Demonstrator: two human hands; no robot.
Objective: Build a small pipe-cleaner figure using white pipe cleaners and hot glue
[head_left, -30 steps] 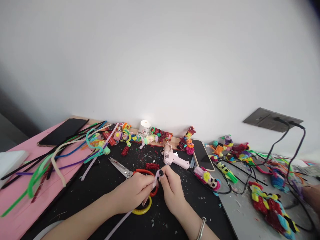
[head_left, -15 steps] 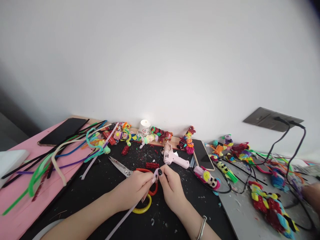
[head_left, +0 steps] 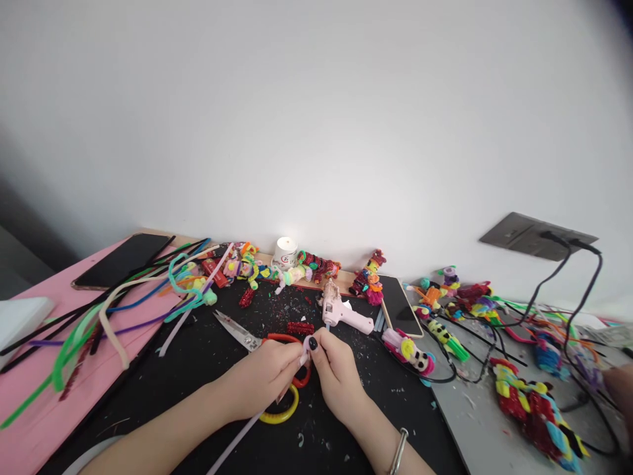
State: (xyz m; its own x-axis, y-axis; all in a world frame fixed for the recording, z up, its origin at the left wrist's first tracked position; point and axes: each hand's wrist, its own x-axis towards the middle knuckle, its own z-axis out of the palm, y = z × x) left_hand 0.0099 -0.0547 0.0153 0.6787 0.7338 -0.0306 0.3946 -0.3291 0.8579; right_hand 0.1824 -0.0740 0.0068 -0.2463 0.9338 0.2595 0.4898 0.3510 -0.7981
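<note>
A pale lilac pipe cleaner (head_left: 236, 441) runs up from the lower edge into my left hand (head_left: 264, 377), whose fingers pinch it. Its upper end is curled into a small loop between both hands. My right hand (head_left: 339, 373) is closed on that curled end, the dark-nailed thumb pressing on it. Beneath my hands lie scissors (head_left: 279, 415) with red and yellow handles, the blades pointing to the upper left. Just beyond my fingers are a short red glitter piece (head_left: 300, 328) and a pink glue gun (head_left: 349, 316).
Loose pipe cleaners (head_left: 116, 310) and a dark phone (head_left: 121, 260) lie on the pink board at left. A paper cup (head_left: 285, 253) and fuzzy figures (head_left: 368, 277) line the wall. More figures (head_left: 539, 419) lie at right near cables (head_left: 573, 316). Another person's hand (head_left: 618, 389) shows at the right edge.
Both hands stay together, with only a slight shift of the fingers around the lilac loop. At the right edge, the other person's hand has moved slightly. The rest looks the same.
</note>
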